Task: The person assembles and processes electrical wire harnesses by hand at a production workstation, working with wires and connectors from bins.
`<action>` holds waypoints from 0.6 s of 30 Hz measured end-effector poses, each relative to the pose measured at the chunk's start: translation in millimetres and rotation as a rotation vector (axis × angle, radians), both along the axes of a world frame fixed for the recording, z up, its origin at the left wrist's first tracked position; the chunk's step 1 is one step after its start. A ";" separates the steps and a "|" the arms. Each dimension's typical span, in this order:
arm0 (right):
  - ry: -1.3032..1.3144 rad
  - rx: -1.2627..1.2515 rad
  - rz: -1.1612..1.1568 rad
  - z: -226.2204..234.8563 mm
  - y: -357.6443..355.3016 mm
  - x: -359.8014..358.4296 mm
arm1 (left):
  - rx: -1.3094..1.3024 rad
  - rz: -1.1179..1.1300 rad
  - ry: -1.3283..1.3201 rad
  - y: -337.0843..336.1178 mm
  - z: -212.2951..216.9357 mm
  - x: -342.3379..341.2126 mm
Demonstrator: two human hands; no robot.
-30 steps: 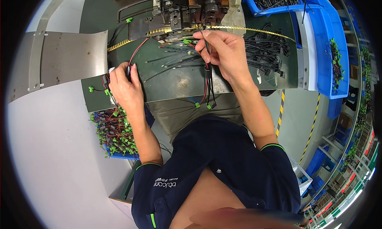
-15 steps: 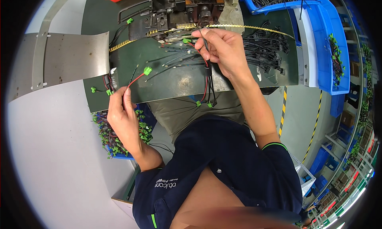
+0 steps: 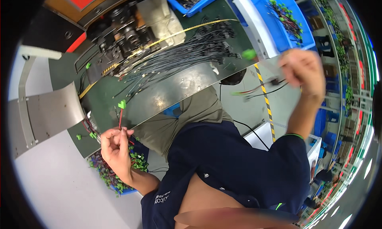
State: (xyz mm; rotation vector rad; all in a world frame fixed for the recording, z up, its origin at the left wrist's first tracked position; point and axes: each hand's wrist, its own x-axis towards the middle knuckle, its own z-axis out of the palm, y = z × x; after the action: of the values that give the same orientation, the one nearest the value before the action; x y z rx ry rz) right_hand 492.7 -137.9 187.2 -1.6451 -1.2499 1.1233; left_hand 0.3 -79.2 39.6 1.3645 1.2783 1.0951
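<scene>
My left hand [image 3: 116,150] is closed at the table's near edge, fingertips pinching a red-and-black wire harness. Its green connector [image 3: 122,105] points up over the table. Out to the right, my right hand [image 3: 303,72] is smeared by motion but its fingers look closed. Another wire harness [image 3: 258,88], with red and black wires and a dark sleeve, trails from it, and a blurred green connector [image 3: 249,54] shows beside it. A crimping machine [image 3: 123,36] stands at the back of the table, a yellow terminal strip [image 3: 187,29] running through it.
Many black wires [image 3: 171,58] lie across the green table [image 3: 163,99]. Blue bins stand at the back [image 3: 185,8] and right [image 3: 274,2]; a bin of green-tipped harnesses [image 3: 111,171] sits below left. A curved metal chute [image 3: 55,109] is at left.
My right hand has swung from the machine far to the right, carrying a harness off the table. My left hand stays near the table edge with its harness. The whole view has turned.
</scene>
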 end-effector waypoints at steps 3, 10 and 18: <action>-0.473 0.087 -0.198 69.7 -7.7 67.1 | -0.067 -0.078 -0.106 -1.1 2.7 0.9; -1.056 0.092 0.055 65.4 62.0 153.7 | 0.308 -0.267 0.087 11.3 -5.5 -5.9; -0.862 0.549 0.108 -23.0 89.1 86.9 | 0.027 0.048 -0.131 -13.4 -0.8 5.9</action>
State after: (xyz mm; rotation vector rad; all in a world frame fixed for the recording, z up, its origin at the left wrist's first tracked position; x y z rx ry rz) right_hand 579.6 -48.9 164.2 -1.6570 -1.9715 0.0238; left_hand 6.2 -92.6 38.9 1.2666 1.2096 1.2183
